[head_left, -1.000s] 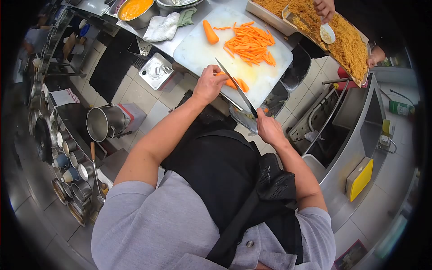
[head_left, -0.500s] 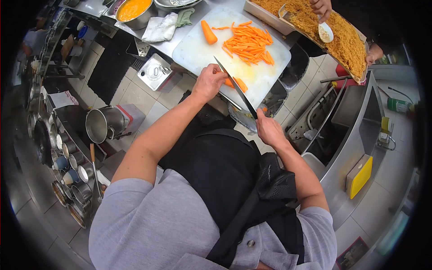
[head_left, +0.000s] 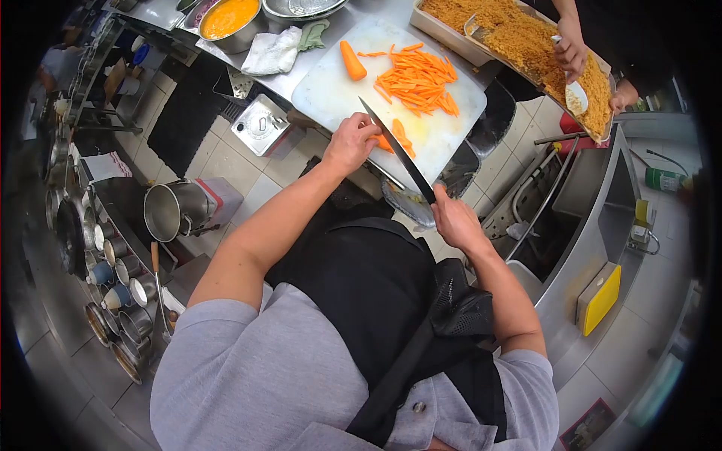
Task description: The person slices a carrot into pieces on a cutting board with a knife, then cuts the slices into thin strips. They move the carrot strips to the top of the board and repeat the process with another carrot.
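A white cutting board (head_left: pixel 331 94) lies on the steel counter. My left hand (head_left: pixel 350 143) presses down on orange carrot slices (head_left: pixel 398 139) at the board's near edge. My right hand (head_left: pixel 453 220) grips the handle of a long knife (head_left: pixel 397 150), whose blade runs across the slices beside my left fingers. A pile of carrot sticks (head_left: pixel 417 79) sits at the far side of the board. A whole carrot piece (head_left: pixel 352 60) lies to the pile's left.
Another person's hands (head_left: pixel 571 49) work a spoon in a tray of fried noodles (head_left: pixel 526 45) at top right. A bowl of orange sauce (head_left: pixel 228 18) and white cloth (head_left: pixel 271 51) sit top left. A pot (head_left: pixel 171 209) and cups (head_left: pixel 113 270) stand at left; a sink (head_left: pixel 602 195) at right.
The knife blade has shifted slightly along the carrot slices under my left hand. The other person's hand with the spoon moved right and lower over the noodle tray.
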A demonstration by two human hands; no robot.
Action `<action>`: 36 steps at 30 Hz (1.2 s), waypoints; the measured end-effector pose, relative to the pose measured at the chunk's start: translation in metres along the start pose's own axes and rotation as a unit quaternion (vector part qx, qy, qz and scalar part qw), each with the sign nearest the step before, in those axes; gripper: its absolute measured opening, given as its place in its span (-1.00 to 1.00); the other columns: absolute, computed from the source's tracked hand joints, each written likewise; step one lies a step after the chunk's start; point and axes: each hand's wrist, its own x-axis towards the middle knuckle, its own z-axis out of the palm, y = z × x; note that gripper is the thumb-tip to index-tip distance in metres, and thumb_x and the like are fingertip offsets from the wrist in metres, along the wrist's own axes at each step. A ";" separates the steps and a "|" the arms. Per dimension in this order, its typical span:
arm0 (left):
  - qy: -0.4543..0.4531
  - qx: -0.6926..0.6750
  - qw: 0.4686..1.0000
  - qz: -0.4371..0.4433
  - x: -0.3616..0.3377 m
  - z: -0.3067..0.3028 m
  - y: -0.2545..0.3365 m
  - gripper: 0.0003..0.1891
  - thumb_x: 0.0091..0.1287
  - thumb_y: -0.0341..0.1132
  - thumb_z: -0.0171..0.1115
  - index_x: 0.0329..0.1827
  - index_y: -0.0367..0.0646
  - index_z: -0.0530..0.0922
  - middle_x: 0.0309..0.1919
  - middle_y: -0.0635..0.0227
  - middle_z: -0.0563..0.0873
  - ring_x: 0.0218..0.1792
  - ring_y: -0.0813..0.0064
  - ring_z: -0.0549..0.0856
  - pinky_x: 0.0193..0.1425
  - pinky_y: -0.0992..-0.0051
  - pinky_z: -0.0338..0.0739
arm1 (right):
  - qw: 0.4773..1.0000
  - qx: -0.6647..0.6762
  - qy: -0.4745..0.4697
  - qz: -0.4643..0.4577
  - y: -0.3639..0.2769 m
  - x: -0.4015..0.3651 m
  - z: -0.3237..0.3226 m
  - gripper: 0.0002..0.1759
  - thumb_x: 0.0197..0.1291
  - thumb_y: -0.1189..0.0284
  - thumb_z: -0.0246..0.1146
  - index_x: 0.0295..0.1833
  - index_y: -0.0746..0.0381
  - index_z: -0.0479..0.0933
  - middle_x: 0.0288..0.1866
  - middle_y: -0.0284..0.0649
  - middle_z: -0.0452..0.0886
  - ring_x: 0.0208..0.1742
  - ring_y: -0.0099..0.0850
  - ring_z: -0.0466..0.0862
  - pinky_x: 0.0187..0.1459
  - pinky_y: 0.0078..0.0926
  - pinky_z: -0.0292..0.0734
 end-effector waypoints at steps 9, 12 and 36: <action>0.003 -0.013 1.000 -0.003 -0.001 -0.002 0.000 -0.75 0.15 -0.47 0.53 -0.10 -0.05 0.77 -0.04 0.32 0.68 -0.03 0.21 0.73 0.13 0.24 0.69 | 1.000 -0.005 0.013 0.010 0.005 0.031 0.036 -0.79 0.46 0.45 0.10 0.08 0.28 0.29 -0.34 0.28 0.69 -0.18 0.31 0.72 -0.12 0.30 0.53; 0.009 -0.026 1.000 -0.014 -0.001 -0.003 0.000 -0.74 0.16 -0.47 0.53 -0.09 -0.07 0.76 -0.03 0.29 0.69 0.00 0.18 0.74 0.14 0.23 0.70 | 1.000 -0.020 0.003 -0.001 0.002 0.027 0.016 -0.79 0.47 0.44 0.11 0.07 0.27 0.29 -0.33 0.27 0.69 -0.18 0.31 0.71 -0.12 0.30 0.53; 0.024 -0.067 0.997 -0.025 -0.003 -0.005 -0.011 -0.77 0.25 -0.45 0.49 -0.04 -0.11 0.75 -0.03 0.22 0.68 -0.02 0.16 0.75 0.05 0.28 0.70 | 1.000 -0.010 0.002 0.005 -0.008 0.008 0.001 -0.75 0.50 0.40 0.11 0.12 0.28 0.28 -0.32 0.25 0.70 -0.19 0.28 0.71 -0.12 0.28 0.54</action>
